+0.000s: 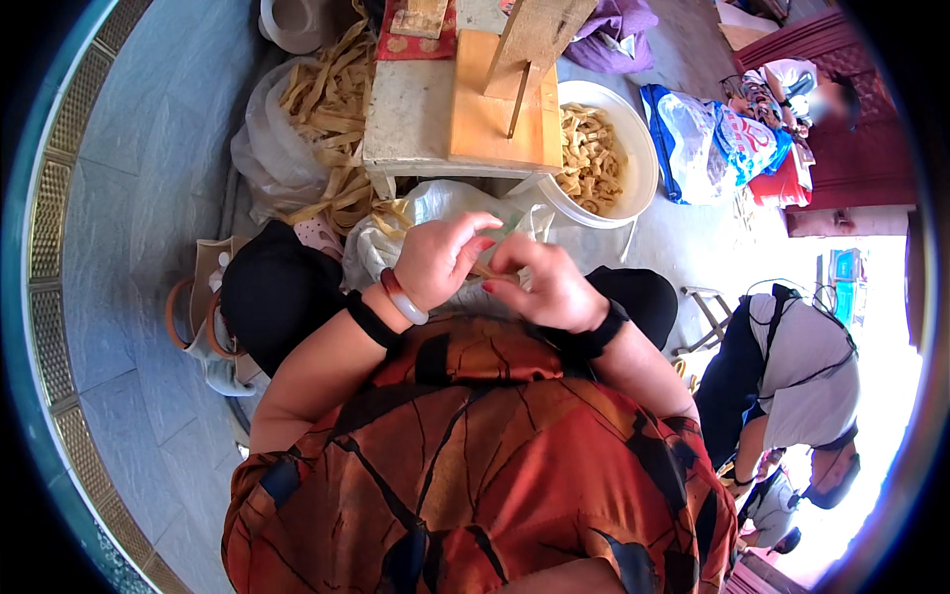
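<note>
Your two hands meet just above your lap, close in front of your orange-and-black patterned blouse (475,465). Your left hand (440,259), with a pale bangle and a dark band at the wrist, is curled narrow, its fingertips pinching one end of a thin tan strip of dried leaf (492,269). Your right hand (549,287) is curled the same way and pinches the other end, so the strip sits between the two hands and is mostly hidden by the fingers; how far it is folded or knotted I cannot tell.

Judging by what lies around you, the work looks partly through. The round white plastic tub (633,148) ahead and to your right already holds a good heap of short folded tan pieces (589,158), which appear to be finished ones. To your left, a loose pile of long tan strips (332,119) spills from a clear plastic bag (262,148) beside the low pale desk (411,114), so plenty of raw material seems to remain. A flat wooden board with an upright wooden block (505,94) stands on that desk, untouched by either hand.

A crumpled clear bag (435,203) lies just beyond your hands. Off to your right, another person in a white shirt (807,371) bends over, well apart from your work.
</note>
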The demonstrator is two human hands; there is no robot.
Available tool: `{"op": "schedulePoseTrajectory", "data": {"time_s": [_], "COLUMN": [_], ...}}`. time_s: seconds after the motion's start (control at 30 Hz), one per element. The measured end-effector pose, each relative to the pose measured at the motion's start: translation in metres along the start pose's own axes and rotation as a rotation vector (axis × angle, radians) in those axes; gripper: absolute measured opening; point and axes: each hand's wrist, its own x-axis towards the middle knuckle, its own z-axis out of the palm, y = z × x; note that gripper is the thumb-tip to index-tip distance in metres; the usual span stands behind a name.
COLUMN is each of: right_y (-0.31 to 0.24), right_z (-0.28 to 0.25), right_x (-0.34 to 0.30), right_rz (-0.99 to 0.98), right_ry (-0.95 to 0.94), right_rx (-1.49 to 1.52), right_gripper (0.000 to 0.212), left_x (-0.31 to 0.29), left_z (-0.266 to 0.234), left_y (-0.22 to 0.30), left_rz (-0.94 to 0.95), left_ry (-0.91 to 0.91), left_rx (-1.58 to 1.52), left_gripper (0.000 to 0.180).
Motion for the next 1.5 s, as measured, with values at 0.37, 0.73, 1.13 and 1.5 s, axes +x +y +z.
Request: {"op": "schedulePoseTrajectory", "data": {"time_s": [0.37,0.73,1.13,1.5], "right_y": [-0.001,0.044,0.016,0.023], "right_z": [-0.037,-0.075,-0.033,-0.025], "right_x": [0.006,0.098,0.012,-0.008], "right_rz": [-0.058,-0.031,-0.314,-0.37], "right_ry": [0.2,0.467,0.179,0.038], "right_rx": [-0.258,-0.49,-0.459,-0.538], "right_gripper": [0.011,0.005,0.03,0.035], "left_x": [0.03,0.12,0.041,-0.006], "left_z": [-0.036,-0.018,0.003,-0.017], "left_y": [0.004,-0.031,-0.003,-0.025], "left_rz": [-0.192,-0.27,-0.222,-0.724], "left_ry": [-0.289,-0.038,-0.348,-0.305], "left_rx": [-0.028,0.213,-0.341,-1.42], "left_gripper": [0.016,0.025,0.015,0.016]}}
